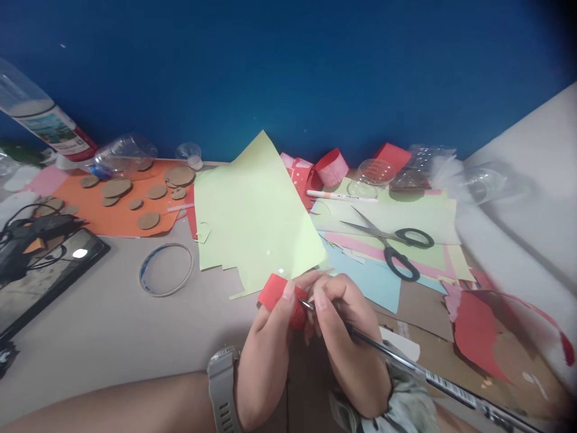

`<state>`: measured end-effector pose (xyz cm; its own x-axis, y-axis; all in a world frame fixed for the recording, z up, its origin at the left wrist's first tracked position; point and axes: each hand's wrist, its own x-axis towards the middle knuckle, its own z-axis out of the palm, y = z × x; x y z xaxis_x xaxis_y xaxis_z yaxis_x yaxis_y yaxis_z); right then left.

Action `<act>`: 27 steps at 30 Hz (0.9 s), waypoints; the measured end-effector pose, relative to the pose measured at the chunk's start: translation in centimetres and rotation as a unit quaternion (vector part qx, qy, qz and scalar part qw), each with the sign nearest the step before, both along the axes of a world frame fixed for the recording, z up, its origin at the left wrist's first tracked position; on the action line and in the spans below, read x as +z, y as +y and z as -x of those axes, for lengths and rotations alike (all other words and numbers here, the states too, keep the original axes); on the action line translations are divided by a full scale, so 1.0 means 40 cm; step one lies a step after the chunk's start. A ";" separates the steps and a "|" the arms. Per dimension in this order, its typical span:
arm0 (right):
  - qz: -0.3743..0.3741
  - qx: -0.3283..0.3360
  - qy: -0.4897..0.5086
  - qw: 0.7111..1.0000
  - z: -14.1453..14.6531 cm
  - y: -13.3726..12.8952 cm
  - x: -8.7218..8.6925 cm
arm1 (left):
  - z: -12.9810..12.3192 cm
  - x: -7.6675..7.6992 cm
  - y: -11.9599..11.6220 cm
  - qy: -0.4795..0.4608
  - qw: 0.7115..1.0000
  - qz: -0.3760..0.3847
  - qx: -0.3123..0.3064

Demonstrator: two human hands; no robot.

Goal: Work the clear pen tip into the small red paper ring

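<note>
My left hand [269,346], with a grey watch on its wrist, pinches a small red paper piece [272,291] near the table's front edge. Beside it, my right hand [345,325] is closed round a long, thin metallic rod [406,359]. The rod's pointed tip touches or nearly touches the red paper, between the two hands. Its other end stretches to the lower right. Just beyond the hands lies a large pale green sheet [252,210] with a notched lower edge.
Open scissors [383,234] and a white marker [342,196] lie on coloured papers at right. Cardboard discs [116,187] rest on orange paper [169,221]. A tape ring [140,273], plastic bottle [58,129] and black device [27,300] are at left. A blue wall [270,72] stands behind.
</note>
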<state>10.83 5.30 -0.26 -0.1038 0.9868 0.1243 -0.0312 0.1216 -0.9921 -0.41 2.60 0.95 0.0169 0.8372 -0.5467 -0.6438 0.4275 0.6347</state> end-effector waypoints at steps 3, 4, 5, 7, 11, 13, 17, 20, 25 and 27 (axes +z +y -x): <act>-0.007 -0.004 -0.011 1.000 0.000 0.000 -0.003 | 0.001 -0.005 -0.003 0.032 0.999 0.025 -0.011; -0.009 -0.003 -0.013 1.000 0.000 0.000 -0.004 | 0.002 -0.006 -0.003 0.037 0.999 0.027 -0.012; -0.012 -0.003 -0.014 1.000 -0.001 0.000 -0.005 | 0.003 -0.006 -0.004 0.040 0.999 0.025 -0.011; -0.016 -0.002 -0.015 1.000 -0.002 0.000 -0.007 | 0.004 -0.005 -0.005 0.040 0.999 0.023 -0.008; -0.030 0.014 -0.024 0.999 -0.007 -0.001 -0.010 | 0.003 0.004 -0.003 0.038 0.999 0.021 -0.010; -0.039 0.022 -0.025 0.999 -0.009 -0.002 -0.010 | 0.001 0.008 -0.002 0.035 0.999 0.013 -0.015; -0.038 0.018 -0.020 0.999 -0.008 -0.006 -0.011 | 0.000 0.006 -0.001 0.059 0.997 0.035 -0.021; -0.036 0.014 -0.019 0.999 -0.006 -0.008 -0.012 | 0.001 0.003 -0.002 0.067 0.996 0.050 -0.028; -0.036 0.019 -0.023 0.999 -0.007 -0.011 -0.011 | 0.002 0.005 -0.002 0.068 0.996 0.059 -0.025; -0.035 0.026 -0.026 0.999 -0.008 -0.012 -0.007 | 0.005 0.008 -0.002 0.061 0.996 0.068 -0.019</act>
